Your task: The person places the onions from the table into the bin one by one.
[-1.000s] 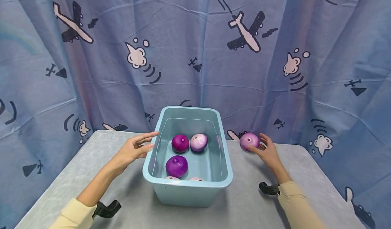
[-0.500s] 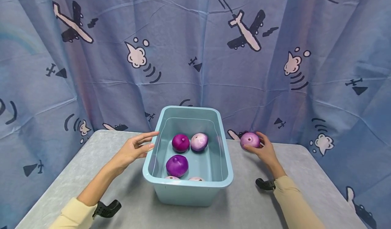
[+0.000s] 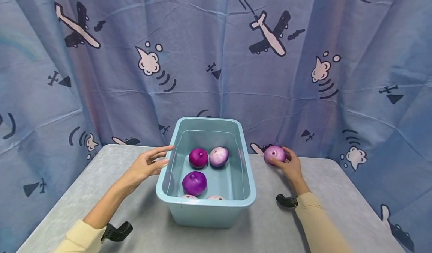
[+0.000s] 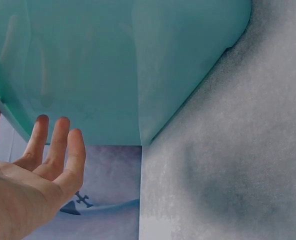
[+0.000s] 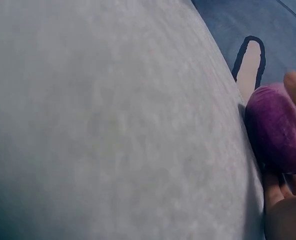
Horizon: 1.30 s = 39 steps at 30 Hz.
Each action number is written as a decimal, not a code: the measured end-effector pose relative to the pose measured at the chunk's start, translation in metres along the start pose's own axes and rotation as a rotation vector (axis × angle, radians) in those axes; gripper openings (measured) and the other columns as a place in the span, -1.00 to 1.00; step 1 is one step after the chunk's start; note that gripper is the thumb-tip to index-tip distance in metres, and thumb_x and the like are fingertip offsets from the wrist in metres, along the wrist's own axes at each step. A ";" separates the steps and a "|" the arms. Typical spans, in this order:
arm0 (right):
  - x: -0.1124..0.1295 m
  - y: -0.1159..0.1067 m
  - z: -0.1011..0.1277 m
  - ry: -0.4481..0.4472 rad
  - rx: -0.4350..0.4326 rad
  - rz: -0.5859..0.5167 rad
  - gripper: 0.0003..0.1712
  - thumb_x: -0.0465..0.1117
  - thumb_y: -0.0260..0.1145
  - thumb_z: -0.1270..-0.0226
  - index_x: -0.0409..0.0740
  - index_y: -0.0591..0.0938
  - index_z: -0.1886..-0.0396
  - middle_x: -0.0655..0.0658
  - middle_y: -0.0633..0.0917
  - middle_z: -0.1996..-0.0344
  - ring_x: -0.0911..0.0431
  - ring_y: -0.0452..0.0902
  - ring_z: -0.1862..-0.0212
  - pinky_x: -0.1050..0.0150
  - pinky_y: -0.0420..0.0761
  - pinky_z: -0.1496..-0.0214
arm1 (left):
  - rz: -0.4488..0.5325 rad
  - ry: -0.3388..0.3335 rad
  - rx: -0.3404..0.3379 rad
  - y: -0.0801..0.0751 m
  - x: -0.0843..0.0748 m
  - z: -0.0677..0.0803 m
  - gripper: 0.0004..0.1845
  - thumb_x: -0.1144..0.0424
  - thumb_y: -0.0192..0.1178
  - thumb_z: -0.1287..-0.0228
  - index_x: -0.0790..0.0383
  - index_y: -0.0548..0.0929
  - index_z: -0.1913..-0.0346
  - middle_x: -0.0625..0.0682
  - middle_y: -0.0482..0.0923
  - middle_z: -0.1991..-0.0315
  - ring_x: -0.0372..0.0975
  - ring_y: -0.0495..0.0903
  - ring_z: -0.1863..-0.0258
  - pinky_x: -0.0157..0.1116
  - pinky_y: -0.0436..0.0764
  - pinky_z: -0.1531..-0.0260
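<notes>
A pale purple red onion sits at the table's far edge, right of the bin. My right hand holds it from its right side, thumb in front and fingers round the back; in the right wrist view the onion shows between thumb and fingers. My left hand is at the left rim of the light blue plastic bin, fingers loosely extended, fingertips right at the wall. Inside the bin lie a dark magenta onion, a whitish-purple onion and a deep purple onion. Two pale ones are mostly hidden behind the front rim.
The bin stands mid-table on a grey tabletop. A blue curtain with printed airplanes hangs right behind the table's far edge and along both sides. Black wrist-camera mounts stick out from both wrists.
My right hand and forearm have shifted slightly left and closed in around the onion. The onion stays at about the same place, and the left hand keeps still at the bin.
</notes>
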State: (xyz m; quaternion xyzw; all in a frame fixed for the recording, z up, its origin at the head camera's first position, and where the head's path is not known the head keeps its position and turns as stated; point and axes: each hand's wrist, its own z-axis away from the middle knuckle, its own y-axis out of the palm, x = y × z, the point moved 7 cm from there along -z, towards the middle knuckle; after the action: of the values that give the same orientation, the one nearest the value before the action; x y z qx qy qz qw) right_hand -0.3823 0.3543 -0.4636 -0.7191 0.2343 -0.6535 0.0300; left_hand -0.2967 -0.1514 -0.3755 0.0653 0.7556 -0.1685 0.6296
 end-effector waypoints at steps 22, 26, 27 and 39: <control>-0.002 -0.006 0.005 0.042 -0.047 -0.057 -0.11 -0.19 0.53 -0.29 -0.28 0.31 -0.51 -0.42 0.36 -0.38 -0.19 0.29 -0.37 0.03 0.40 -0.33 | 0.005 -0.018 -0.003 0.001 0.001 0.000 -0.45 0.14 0.27 -0.47 0.15 0.48 -0.45 0.28 0.39 -0.35 0.09 0.50 -0.23 0.10 0.54 -0.11; -0.002 -0.008 0.006 0.048 -0.021 -0.052 -0.09 -0.11 0.53 -0.30 -0.21 0.30 -0.54 -0.37 0.35 -0.40 -0.15 0.29 -0.37 0.14 0.43 -0.29 | 0.005 -0.014 0.000 0.001 0.001 0.000 -0.45 0.14 0.26 -0.48 0.15 0.47 -0.45 0.29 0.38 -0.36 0.09 0.49 -0.25 0.11 0.54 -0.12; -0.001 -0.009 0.007 0.042 -0.014 -0.053 -0.09 -0.10 0.53 -0.30 -0.20 0.30 -0.54 -0.36 0.34 -0.40 -0.14 0.29 -0.37 0.14 0.42 -0.29 | 0.004 -0.012 0.001 0.001 0.001 0.000 -0.46 0.14 0.26 -0.48 0.15 0.47 -0.45 0.29 0.38 -0.36 0.09 0.49 -0.25 0.10 0.54 -0.11; 0.018 -0.015 0.018 -0.045 0.089 -0.066 -0.14 -0.12 0.51 -0.32 -0.29 0.33 -0.49 -0.36 0.38 -0.37 -0.11 0.32 -0.30 0.56 0.44 0.03 | 0.012 -0.004 0.003 0.001 0.002 0.000 -0.46 0.17 0.26 -0.47 0.18 0.47 -0.45 0.29 0.40 -0.34 0.04 0.53 -0.21 0.05 0.56 -0.10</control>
State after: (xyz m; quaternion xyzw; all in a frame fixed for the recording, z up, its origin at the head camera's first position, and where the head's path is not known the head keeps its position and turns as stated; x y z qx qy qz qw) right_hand -0.3601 0.3559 -0.4448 -0.7389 0.1804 -0.6476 0.0460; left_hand -0.2966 -0.1513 -0.3778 0.0706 0.7538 -0.1659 0.6319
